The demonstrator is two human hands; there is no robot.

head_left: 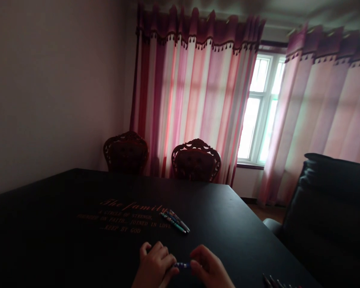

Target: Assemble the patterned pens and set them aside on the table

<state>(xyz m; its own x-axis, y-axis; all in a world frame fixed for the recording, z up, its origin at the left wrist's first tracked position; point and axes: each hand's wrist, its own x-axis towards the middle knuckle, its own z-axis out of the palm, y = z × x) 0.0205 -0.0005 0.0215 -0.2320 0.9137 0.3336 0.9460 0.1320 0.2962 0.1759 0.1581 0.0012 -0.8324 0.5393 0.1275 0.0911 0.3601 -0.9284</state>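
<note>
My left hand (153,264) and my right hand (207,266) are close together at the near edge of the dark table (228,228). Between their fingertips they hold a short blue patterned pen (181,265), which shows only in the gap between them. A little farther out, a small bunch of pens (174,221) lies on the tabletop, slanted and touching each other. Several more pen ends (276,282) stick into the frame at the bottom right, cut off by the picture's edge.
Orange lettering (129,216) is printed on the tabletop to the left of the pens. Across the table stand two carved wooden chairs (196,162). A dark sofa (327,216) is on the right, with pink striped curtains (192,96) and a bright window (259,108) behind.
</note>
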